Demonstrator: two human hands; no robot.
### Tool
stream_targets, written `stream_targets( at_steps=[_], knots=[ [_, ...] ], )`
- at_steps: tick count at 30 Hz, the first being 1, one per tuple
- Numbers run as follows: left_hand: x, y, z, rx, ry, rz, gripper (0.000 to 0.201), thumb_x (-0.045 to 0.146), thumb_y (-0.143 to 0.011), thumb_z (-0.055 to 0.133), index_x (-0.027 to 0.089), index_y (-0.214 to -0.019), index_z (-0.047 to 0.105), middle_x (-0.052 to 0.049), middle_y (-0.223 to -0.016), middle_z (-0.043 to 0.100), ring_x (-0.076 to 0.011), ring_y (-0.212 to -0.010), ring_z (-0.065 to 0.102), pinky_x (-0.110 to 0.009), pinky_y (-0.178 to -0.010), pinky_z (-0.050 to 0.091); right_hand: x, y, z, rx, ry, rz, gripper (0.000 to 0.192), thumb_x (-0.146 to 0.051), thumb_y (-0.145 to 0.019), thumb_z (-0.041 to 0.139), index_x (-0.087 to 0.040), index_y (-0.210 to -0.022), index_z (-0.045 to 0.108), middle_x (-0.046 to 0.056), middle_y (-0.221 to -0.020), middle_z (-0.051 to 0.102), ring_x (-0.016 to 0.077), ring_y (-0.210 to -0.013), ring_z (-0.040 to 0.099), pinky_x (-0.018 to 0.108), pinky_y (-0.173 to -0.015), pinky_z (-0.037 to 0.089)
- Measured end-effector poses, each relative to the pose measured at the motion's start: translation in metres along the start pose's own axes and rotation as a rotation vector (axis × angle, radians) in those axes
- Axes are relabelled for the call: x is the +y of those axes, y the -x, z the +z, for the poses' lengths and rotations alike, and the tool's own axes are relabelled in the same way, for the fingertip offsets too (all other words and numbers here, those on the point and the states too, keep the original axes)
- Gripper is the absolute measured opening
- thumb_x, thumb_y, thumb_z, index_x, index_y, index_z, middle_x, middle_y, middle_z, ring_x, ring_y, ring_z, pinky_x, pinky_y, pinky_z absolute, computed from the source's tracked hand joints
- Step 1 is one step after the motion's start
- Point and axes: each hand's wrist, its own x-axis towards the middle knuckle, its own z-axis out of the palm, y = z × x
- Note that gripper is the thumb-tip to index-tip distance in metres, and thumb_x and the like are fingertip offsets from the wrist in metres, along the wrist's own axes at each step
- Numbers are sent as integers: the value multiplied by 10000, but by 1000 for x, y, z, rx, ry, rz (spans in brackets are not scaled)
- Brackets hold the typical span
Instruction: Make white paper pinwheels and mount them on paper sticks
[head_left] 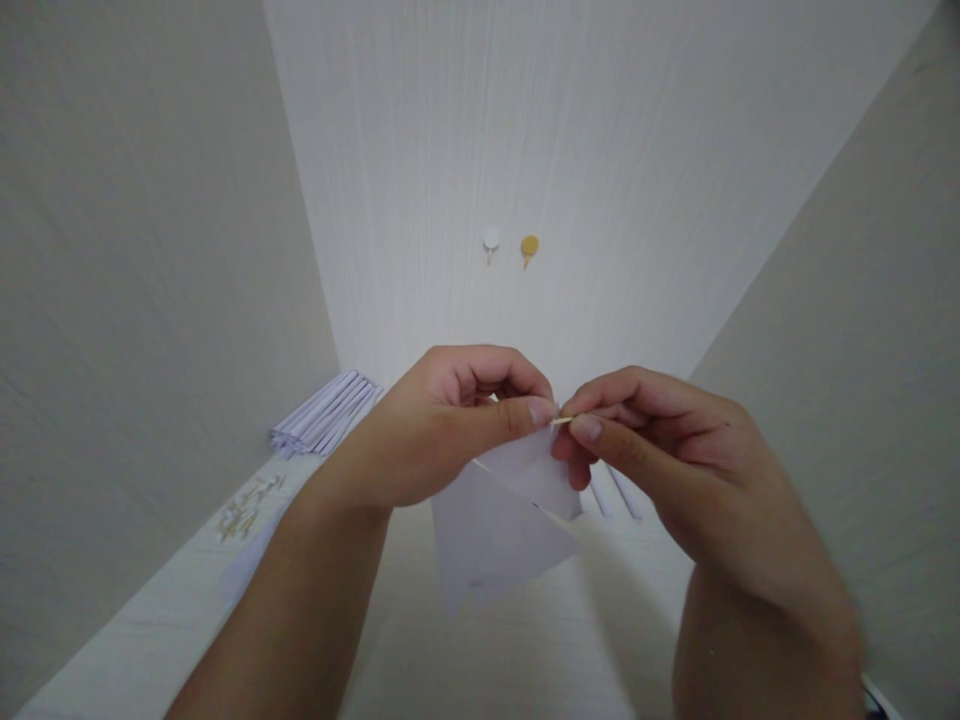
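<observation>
Over a pale table point(525, 640), fingers point(536, 410) pinch folded white paper point(502, 525).

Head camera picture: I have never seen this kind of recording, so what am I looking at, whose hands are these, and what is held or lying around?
This single picture comes from a camera worn on a person's head, looking forward and down at their own two bare hands; no machine is involved. The left hand and the right hand meet in the middle and pinch a thin wooden stick at the corner of a sheet of white paper, which hangs below the fingers. On the pale surface at the left lies a bundle of rolled white paper tubes, with some small scattered bits nearer the camera that are too small to identify. Two more tubes show behind the right hand. On the wall ahead sit a white hook and a yellow hook.
</observation>
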Motion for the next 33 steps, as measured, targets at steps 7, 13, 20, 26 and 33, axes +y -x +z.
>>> stream_targets(
  at_steps=[7,13,20,26,33],
  knots=[
    [0,-1,-1,44,-132,-12,141,292,-887,723,158,-849,706,-33,-745,726,-119,-571,614,-202,-492,447,-1,-1,-2,-22,64,31,122,-313,-987,706,-205,-948,748,18,-761,753,145,-682,670,261,-633,519],
    [2,-1,-2,38,-210,-11,150,317,-878,727,169,-854,718,-21,-723,701,-113,-559,581,-203,-482,427,-3,-2,-5,-100,101,84,225,-367,-1018,653,-199,-903,750,41,-797,756,161,-695,663,298,-652,504],
    [3,0,-2,64,-226,-13,126,289,-870,720,166,-851,736,-16,-722,693,-110,-565,574,-202,-483,428,2,-1,-5,-41,72,48,156,-357,-1008,675,-210,-997,728,37,-849,771,156,-708,682,289,-659,526],
    [2,-1,1,118,-201,12,94,253,-860,724,159,-869,726,-29,-760,704,-120,-602,599,-204,-487,427,2,0,-5,-12,58,42,80,-304,-1003,681,-228,-992,657,13,-827,779,148,-693,684,270,-629,506],
    [2,-1,0,160,-287,139,45,190,-834,741,170,-852,705,4,-725,655,-98,-630,564,-194,-533,424,2,-1,-3,6,72,66,132,-343,-992,695,-212,-1002,677,43,-875,809,152,-650,702,283,-612,520]
  ],
)
